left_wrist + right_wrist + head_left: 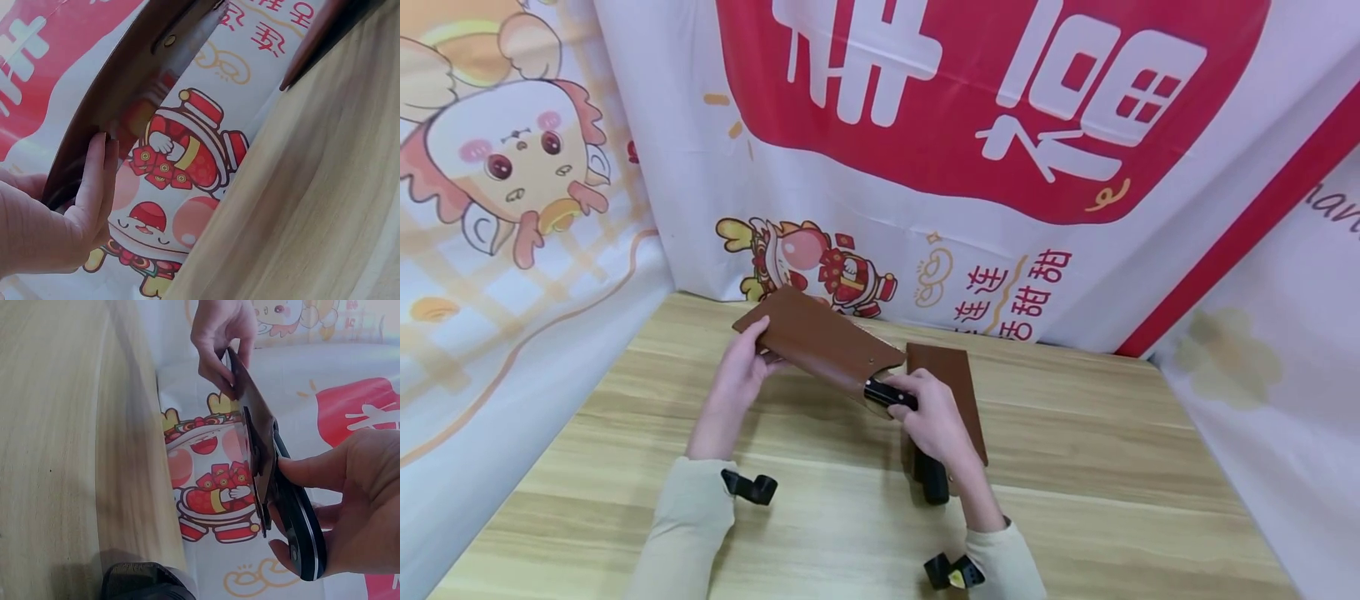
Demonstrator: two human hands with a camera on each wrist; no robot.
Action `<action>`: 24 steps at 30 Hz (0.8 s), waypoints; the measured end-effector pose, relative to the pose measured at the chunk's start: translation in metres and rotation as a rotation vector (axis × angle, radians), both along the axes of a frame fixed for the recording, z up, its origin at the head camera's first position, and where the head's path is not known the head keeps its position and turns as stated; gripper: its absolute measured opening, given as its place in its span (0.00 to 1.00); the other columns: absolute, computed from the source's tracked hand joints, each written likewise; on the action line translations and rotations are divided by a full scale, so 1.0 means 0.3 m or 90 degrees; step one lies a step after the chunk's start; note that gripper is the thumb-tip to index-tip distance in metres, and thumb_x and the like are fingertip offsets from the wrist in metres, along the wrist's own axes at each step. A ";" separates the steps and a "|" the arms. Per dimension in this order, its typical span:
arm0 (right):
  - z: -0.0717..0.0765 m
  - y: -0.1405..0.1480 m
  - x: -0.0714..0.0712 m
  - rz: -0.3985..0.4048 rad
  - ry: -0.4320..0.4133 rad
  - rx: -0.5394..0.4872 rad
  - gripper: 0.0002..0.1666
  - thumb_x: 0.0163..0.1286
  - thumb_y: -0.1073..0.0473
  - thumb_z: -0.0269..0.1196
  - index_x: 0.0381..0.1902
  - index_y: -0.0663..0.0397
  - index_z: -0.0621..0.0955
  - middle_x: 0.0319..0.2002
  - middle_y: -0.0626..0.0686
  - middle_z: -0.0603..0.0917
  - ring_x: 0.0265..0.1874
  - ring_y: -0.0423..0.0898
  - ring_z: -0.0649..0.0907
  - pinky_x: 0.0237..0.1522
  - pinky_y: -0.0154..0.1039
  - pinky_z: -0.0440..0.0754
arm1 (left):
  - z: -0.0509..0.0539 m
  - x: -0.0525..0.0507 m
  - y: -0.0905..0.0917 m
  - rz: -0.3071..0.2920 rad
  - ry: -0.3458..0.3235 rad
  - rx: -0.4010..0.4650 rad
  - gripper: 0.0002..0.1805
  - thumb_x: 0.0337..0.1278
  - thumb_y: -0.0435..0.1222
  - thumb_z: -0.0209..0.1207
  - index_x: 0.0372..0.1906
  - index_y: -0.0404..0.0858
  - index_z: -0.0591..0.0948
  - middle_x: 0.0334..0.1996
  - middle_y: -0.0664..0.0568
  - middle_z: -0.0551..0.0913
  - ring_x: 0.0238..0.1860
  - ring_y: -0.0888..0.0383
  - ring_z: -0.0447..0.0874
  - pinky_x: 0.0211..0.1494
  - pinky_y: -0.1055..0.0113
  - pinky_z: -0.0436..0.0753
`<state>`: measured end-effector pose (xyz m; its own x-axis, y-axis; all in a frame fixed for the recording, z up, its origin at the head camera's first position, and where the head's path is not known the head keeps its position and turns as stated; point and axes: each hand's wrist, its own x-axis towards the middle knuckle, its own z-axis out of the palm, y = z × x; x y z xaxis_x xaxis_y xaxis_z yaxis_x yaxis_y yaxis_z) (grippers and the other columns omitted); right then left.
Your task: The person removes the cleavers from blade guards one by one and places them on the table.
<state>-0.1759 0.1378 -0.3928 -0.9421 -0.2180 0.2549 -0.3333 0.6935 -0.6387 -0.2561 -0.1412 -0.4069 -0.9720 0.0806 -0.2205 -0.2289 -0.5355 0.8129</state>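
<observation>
My right hand [936, 417] grips the black riveted handle [891, 394] of a cleaver above the table. Around its blade is a brown sheath [820, 337], tilted, with a snap stud near the handle. At the sheath's far left end, my left hand [742, 367] pinches it between thumb and fingers. Beside the sheath in the left wrist view, a shiny reflecting strip of blade [139, 115] shows. The right wrist view has the handle [299, 519] within my right fingers. A second brown sheath [951, 375] with a black handle [935, 482] lies on the table, partly behind my right forearm.
The wood-grain table [1075, 467] extends around both arms. A printed cloth [880, 183] hangs along its back edge, with more cloth at the left and right. Black wrist mounts [752, 489] sit on both sleeves.
</observation>
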 end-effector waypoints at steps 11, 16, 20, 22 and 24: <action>-0.001 0.029 -0.020 -0.151 0.046 -0.090 0.21 0.65 0.61 0.75 0.53 0.63 0.85 0.49 0.61 0.85 0.49 0.58 0.83 0.54 0.54 0.80 | 0.022 0.009 0.008 0.071 -0.013 0.142 0.26 0.83 0.35 0.44 0.79 0.40 0.59 0.49 0.51 0.80 0.45 0.59 0.87 0.46 0.63 0.88; 0.001 0.061 -0.044 -0.192 -0.084 -0.424 0.25 0.73 0.60 0.68 0.62 0.68 0.76 0.51 0.63 0.83 0.49 0.55 0.85 0.55 0.48 0.84 | 0.050 0.021 -0.002 0.108 -0.034 0.261 0.14 0.82 0.33 0.44 0.65 0.42 0.66 0.47 0.49 0.78 0.42 0.56 0.86 0.40 0.60 0.88; 0.006 0.085 -0.059 -0.156 -0.182 -0.699 0.21 0.80 0.61 0.60 0.61 0.70 0.71 0.43 0.57 0.86 0.41 0.51 0.89 0.54 0.47 0.86 | 0.077 0.036 0.003 0.110 -0.021 0.280 0.14 0.81 0.32 0.44 0.64 0.42 0.66 0.50 0.49 0.76 0.44 0.55 0.85 0.41 0.58 0.88; 0.006 0.095 -0.063 -0.141 -0.211 -0.783 0.18 0.81 0.61 0.57 0.59 0.69 0.71 0.40 0.55 0.87 0.38 0.48 0.90 0.55 0.46 0.86 | 0.091 0.045 0.015 0.105 -0.015 0.267 0.15 0.81 0.33 0.44 0.65 0.44 0.67 0.50 0.49 0.76 0.45 0.55 0.85 0.42 0.59 0.88; 0.006 0.105 -0.065 -0.135 -0.239 -0.853 0.16 0.82 0.61 0.56 0.58 0.70 0.72 0.39 0.55 0.88 0.39 0.48 0.89 0.56 0.46 0.85 | 0.102 0.053 0.030 0.098 -0.014 0.252 0.15 0.81 0.34 0.44 0.65 0.45 0.67 0.50 0.49 0.77 0.44 0.55 0.85 0.44 0.60 0.88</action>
